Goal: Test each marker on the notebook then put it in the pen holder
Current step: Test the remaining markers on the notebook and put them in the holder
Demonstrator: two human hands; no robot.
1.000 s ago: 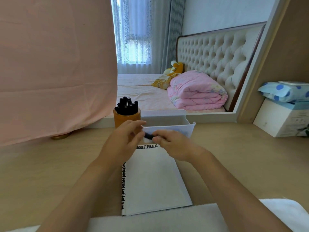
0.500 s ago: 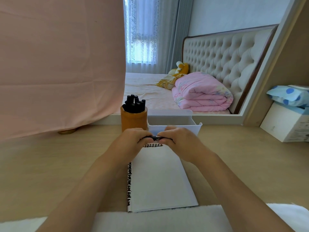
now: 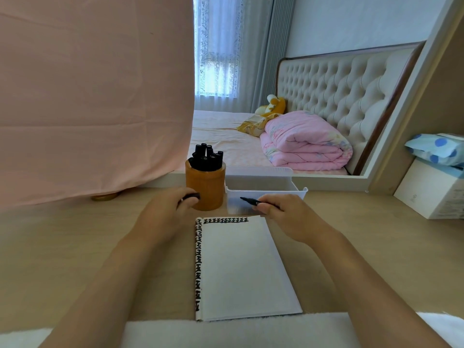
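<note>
A home bedroom: a bed [image 3: 226, 136] with a tufted headboard [image 3: 339, 96] fills the upper right of the frame, a folded pink quilt [image 3: 303, 144] and a plush toy [image 3: 273, 106] on it, sheer window curtains [image 3: 216, 46] behind, a wooden desk [image 3: 75, 247] in the foreground.

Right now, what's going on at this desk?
A person is testing markers. The right hand holds an uncapped black marker, tip pointing left, near the far edge of the open notebook. The left hand holds the cap beside the wooden pen holder, which has several black markers standing in it. Black test marks line the page's top and left edges.
</note>
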